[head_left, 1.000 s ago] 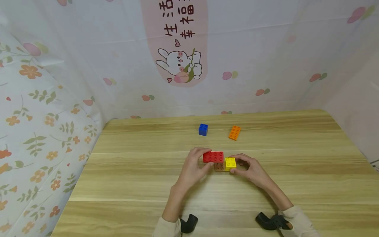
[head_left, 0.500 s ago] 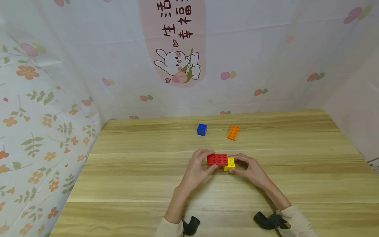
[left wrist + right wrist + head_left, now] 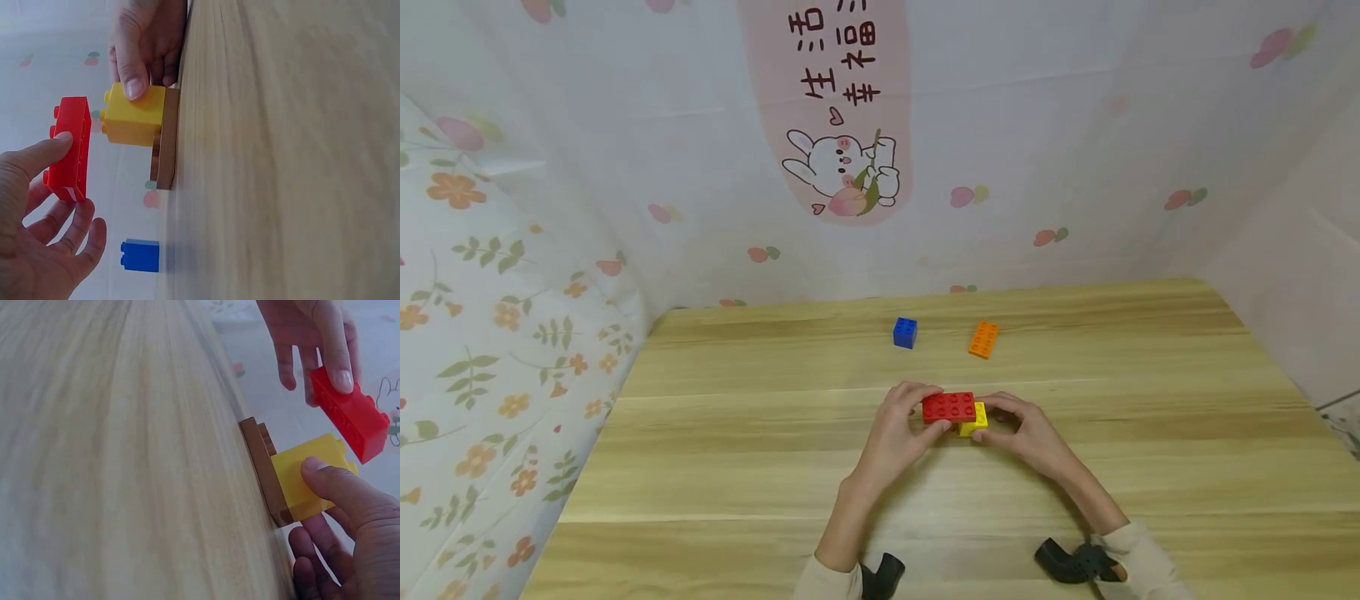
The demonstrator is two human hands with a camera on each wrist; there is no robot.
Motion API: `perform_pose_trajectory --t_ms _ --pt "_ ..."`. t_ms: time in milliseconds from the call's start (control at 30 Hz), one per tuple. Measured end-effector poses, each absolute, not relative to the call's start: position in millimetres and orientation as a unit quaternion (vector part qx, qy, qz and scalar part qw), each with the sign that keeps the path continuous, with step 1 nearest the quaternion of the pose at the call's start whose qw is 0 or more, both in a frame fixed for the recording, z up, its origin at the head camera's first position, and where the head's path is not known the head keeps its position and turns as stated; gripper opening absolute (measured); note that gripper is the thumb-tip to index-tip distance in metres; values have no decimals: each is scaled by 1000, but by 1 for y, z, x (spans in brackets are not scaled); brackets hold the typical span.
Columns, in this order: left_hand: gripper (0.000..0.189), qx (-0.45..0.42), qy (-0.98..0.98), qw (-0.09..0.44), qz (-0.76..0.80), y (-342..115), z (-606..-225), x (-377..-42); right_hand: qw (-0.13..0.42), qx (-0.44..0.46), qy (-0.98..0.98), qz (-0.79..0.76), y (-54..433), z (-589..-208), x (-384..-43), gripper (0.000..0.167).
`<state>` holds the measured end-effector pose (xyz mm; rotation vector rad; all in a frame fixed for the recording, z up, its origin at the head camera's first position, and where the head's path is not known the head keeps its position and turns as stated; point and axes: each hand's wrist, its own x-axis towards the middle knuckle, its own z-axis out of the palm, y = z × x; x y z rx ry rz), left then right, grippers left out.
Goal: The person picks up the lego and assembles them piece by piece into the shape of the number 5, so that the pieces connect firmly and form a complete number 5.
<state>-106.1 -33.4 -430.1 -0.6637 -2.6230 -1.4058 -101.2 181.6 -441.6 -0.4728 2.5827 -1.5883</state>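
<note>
My left hand point(image 3: 898, 429) pinches a long red toy building brick point(image 3: 72, 147) between thumb and fingers. The red brick is held above a yellow brick point(image 3: 309, 475), with a visible gap between them in both wrist views. My right hand point(image 3: 1028, 433) grips the yellow brick by its sides, thumb on the near face. Under the yellow brick lies a flat brown brick plate point(image 3: 166, 140) on the table; the yellow brick sits on one end of it, and brown studs show beside it. From the head view the red brick overlaps the yellow one and hides most of the plate.
Farther back on the wooden table point(image 3: 737, 450) stand a blue brick point(image 3: 905, 332) and, to its right, a flat orange brick plate point(image 3: 983, 340). A printed cloth point(image 3: 1022, 108) hangs behind the table.
My left hand has carried the red brick rightward, from left of the yellow brick to over it. The right hand keeps its grip on the yellow brick. The head view has shifted slightly.
</note>
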Motion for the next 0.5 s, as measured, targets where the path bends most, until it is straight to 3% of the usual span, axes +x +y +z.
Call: perform_pose_trajectory --t_ms 500 --pt "38 -235 -862 57 -445 -24 -432 -108 34 -153 842 -517 182 -440 -101 35"
